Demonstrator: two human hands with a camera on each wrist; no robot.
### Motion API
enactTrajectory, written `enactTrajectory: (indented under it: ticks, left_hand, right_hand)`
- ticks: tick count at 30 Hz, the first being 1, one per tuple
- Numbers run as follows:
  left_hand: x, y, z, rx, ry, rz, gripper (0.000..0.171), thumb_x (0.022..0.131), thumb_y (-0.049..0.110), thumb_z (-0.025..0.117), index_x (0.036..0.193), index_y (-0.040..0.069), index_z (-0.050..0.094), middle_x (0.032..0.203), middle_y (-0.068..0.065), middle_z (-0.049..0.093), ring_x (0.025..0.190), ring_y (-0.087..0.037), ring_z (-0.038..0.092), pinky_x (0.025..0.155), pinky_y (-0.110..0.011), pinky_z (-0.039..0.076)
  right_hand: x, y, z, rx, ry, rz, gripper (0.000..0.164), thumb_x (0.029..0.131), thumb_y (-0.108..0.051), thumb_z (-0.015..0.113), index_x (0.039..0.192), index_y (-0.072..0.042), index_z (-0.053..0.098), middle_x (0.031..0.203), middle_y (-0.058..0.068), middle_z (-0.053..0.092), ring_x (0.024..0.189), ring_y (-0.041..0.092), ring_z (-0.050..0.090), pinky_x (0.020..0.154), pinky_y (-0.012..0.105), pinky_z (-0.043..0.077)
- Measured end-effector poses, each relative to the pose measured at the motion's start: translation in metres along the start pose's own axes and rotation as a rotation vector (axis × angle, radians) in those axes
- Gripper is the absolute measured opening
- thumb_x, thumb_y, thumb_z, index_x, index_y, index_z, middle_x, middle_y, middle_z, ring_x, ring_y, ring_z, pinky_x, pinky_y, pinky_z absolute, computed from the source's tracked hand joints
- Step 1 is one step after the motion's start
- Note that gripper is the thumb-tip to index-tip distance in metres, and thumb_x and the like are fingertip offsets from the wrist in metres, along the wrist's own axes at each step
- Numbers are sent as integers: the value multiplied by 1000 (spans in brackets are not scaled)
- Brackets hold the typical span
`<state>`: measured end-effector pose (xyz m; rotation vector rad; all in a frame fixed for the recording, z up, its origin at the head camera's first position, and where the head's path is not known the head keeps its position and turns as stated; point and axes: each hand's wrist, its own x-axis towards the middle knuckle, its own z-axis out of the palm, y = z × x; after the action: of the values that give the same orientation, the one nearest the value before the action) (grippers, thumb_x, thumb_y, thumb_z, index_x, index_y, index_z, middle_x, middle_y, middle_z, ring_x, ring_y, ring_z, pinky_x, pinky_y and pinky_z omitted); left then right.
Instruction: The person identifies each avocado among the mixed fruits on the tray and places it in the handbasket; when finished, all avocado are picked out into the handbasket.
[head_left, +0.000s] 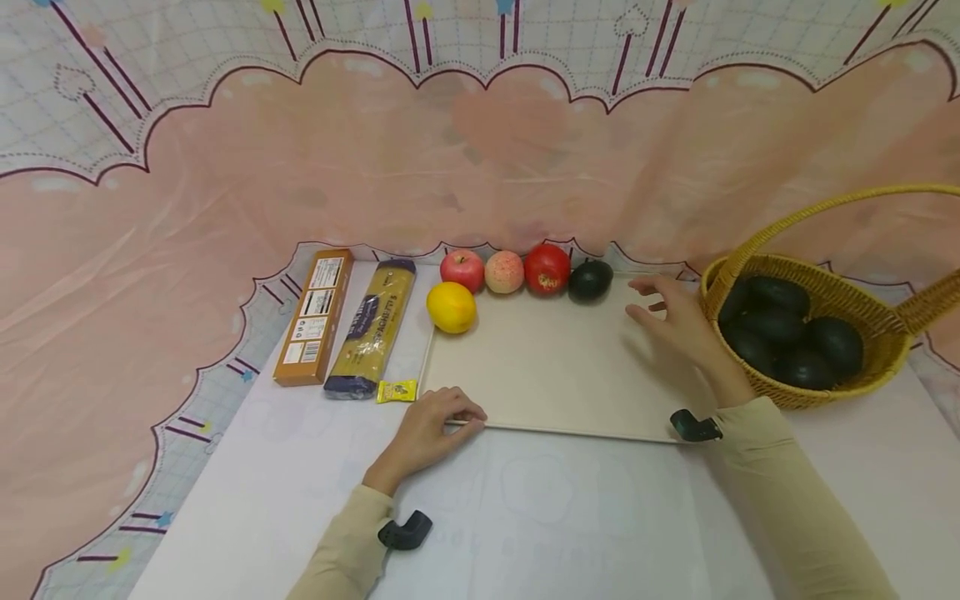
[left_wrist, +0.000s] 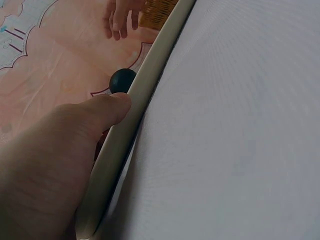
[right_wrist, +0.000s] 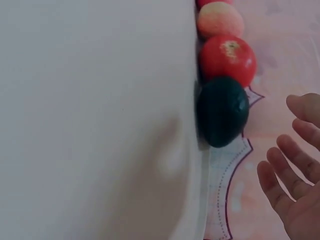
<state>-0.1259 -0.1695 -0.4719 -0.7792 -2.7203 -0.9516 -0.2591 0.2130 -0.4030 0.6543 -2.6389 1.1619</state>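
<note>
My left hand [head_left: 435, 427] rests at the near left corner of a cream tray [head_left: 540, 367], its thumb [left_wrist: 112, 107] lying on the rim in the left wrist view. My right hand [head_left: 678, 321] hovers over the tray's far right part with nothing between its spread fingers. Just left of it, an avocado [head_left: 590, 281] sits at the tray's far edge. Beside the avocado, a red pomegranate-like fruit [head_left: 547, 269], a peach [head_left: 504, 272] and a red apple [head_left: 462, 270] stand in a row. A yellow lemon-like fruit [head_left: 452, 307] lies at the tray's left edge.
A wicker basket [head_left: 892, 367] with a tall handle holds several dark avocados [head_left: 772, 329] on the right. Left of the tray lie a brown box [head_left: 313, 318], a spaghetti pack [head_left: 371, 329] and a small yellow packet [head_left: 397, 391]. Patterned cloth [head_left: 450, 167] hangs behind.
</note>
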Motion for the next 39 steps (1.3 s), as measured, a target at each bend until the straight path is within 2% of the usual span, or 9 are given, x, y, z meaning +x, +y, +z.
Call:
enactTrajectory:
  ticks: [2, 5, 9, 12, 16, 23, 27, 34, 39]
  left_hand:
    - [0, 1, 0, 2, -2, -7, 10, 85, 27, 70, 94, 32, 68, 87, 20, 60, 81, 4, 55, 73, -22, 44]
    - [0, 1, 0, 4, -7, -18, 10, 85, 28, 70, 94, 32, 68, 88, 20, 60, 81, 4, 55, 73, -23, 43]
    - [0, 1, 0, 2, -10, -24, 10, 85, 29, 70, 95, 32, 68, 88, 20, 60, 81, 3, 55, 73, -23, 43]
    - [0, 1, 0, 4, -4, -21, 10, 86, 29, 69, 95, 33, 68, 88, 21, 60, 81, 4, 54, 73, -23, 42]
    - [0, 0, 0, 4, -1, -15, 10, 86, 29, 68, 96, 33, 68, 88, 21, 60, 81, 5, 54, 73, -22, 42]
    - [0, -1, 1, 10, 2, 3, 10, 86, 29, 68, 96, 32, 68, 88, 20, 61, 81, 4, 54, 72, -21, 42]
    - [1, 0, 1, 7, 5, 11, 10, 86, 27, 69, 95, 32, 68, 88, 20, 61, 81, 4, 54, 72, -21, 42]
    - [1, 1, 1, 16, -5, -10, 10, 86, 28, 69, 95, 33, 68, 88, 21, 60, 81, 5, 54, 73, -21, 42]
    - [0, 1, 0, 12, -7, -13, 10, 86, 29, 69, 95, 33, 68, 88, 20, 60, 82, 4, 54, 73, -22, 43]
  right_hand:
    - [6, -1, 4, -40, -19, -26, 43, 88, -12, 65, 126, 1, 51, 123, 20, 54, 112, 33, 50, 85, 50, 48]
    - [16, -1, 11, -108, -52, -41, 45, 88, -13, 66, 127, 0, 50, 127, 20, 51, 113, 35, 47, 87, 51, 46]
    - [30, 0, 19, -167, -94, -33, 48, 86, -12, 67, 129, -2, 48, 135, 20, 46, 125, 37, 41, 100, 52, 37]
    - [39, 1, 25, -163, -106, -53, 50, 85, -10, 67, 130, 0, 47, 137, 22, 44, 131, 39, 35, 108, 53, 28]
    - [49, 6, 33, -168, -101, -92, 56, 81, -8, 71, 131, 1, 45, 137, 23, 43, 131, 41, 35, 109, 54, 26]
    - [62, 14, 42, -199, -126, -66, 70, 76, -12, 77, 135, 1, 42, 146, 23, 35, 136, 42, 27, 112, 56, 19]
    - [66, 17, 45, -189, -131, -60, 68, 78, -10, 75, 135, 3, 40, 146, 24, 34, 136, 42, 27, 113, 55, 19]
    - [64, 20, 48, -183, -105, 23, 63, 81, -18, 72, 133, 2, 44, 137, 24, 44, 130, 40, 37, 110, 53, 26]
    - [60, 13, 47, -44, -52, 169, 63, 84, -29, 70, 133, -2, 43, 135, 21, 47, 127, 37, 41, 109, 52, 28]
